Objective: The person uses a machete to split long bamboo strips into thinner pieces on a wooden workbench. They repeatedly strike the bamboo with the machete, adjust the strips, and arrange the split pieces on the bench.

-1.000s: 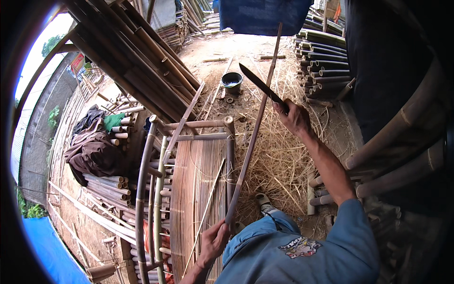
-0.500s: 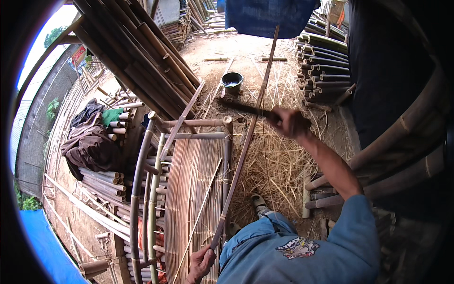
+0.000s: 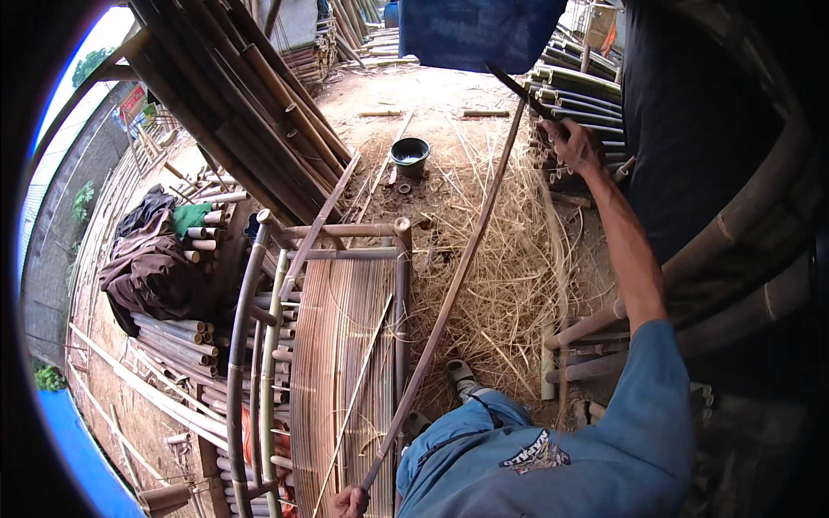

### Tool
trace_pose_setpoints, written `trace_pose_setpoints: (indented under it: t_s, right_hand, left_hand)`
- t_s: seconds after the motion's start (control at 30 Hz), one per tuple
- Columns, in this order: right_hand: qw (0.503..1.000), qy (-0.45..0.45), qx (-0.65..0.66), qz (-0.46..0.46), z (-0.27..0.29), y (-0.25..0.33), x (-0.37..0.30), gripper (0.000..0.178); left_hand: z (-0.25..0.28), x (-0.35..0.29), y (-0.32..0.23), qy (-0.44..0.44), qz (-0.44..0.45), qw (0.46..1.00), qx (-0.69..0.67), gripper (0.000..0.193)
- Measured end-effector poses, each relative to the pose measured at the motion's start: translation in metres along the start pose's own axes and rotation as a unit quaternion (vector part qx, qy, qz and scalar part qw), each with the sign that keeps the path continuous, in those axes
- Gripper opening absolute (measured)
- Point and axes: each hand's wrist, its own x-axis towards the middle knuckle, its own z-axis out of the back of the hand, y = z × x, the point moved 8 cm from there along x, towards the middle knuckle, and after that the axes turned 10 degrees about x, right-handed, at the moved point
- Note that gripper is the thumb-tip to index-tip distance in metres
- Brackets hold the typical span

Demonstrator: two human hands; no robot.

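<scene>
My left hand [image 3: 350, 501], at the lower edge, is closed around the near end of a long, narrow brown bamboo strip [image 3: 458, 289]. The strip slants up and away to the right. At arm's length, my right hand [image 3: 574, 145] grips the handle of a machete [image 3: 518, 90]. Its dark blade points up and left and lies at or just beside the strip's far end; contact cannot be made out. Below the left part of the strip is a bamboo bench [image 3: 401, 285] with a surface of thin slats [image 3: 332, 337]. A pale loose sliver [image 3: 380, 337] lies across the slats.
Straw-like shavings [image 3: 492, 302] cover the ground ahead. Beyond stands a black bucket [image 3: 410, 157]. Bamboo poles lean at the left [image 3: 250, 104] and lie stacked at the right [image 3: 579, 112]. Brown cloth [image 3: 155, 272] covers another pile. A blue barrel-like container [image 3: 475, 34] is far ahead.
My right hand and the machete have moved away and to the right, from partway along the strip to its far end. My left hand has shifted slightly nearer, still holding the strip.
</scene>
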Motion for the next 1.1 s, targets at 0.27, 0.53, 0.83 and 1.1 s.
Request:
trace_pose_setpoints:
  t_s: [0.27, 0.53, 0.83, 1.1]
  right_hand:
    - [0.963, -0.050, 0.052, -0.261, 0.050, -0.111, 0.024, 0.081]
    - [0.736, 0.117, 0.559, -0.363, -0.150, 0.085, -0.216, 0.042]
    - [0.606, -0.059, 0.645, -0.461, -0.204, 0.085, -0.272, 0.026]
    - [0.458, -0.082, 0.693, -0.550, -0.281, 0.047, -0.355, 0.025]
  left_hand:
    - [0.008, 0.027, 0.021, 0.041, 0.050, 0.997, 0.050, 0.035]
    - [-0.111, 0.128, -0.133, 0.267, 0.075, 0.953, -0.120, 0.033]
    - [-0.002, 0.128, -0.248, -0.209, -0.269, 0.884, 0.320, 0.025]
    - [0.127, 0.056, -0.112, -0.157, -0.099, 0.977, -0.107, 0.073]
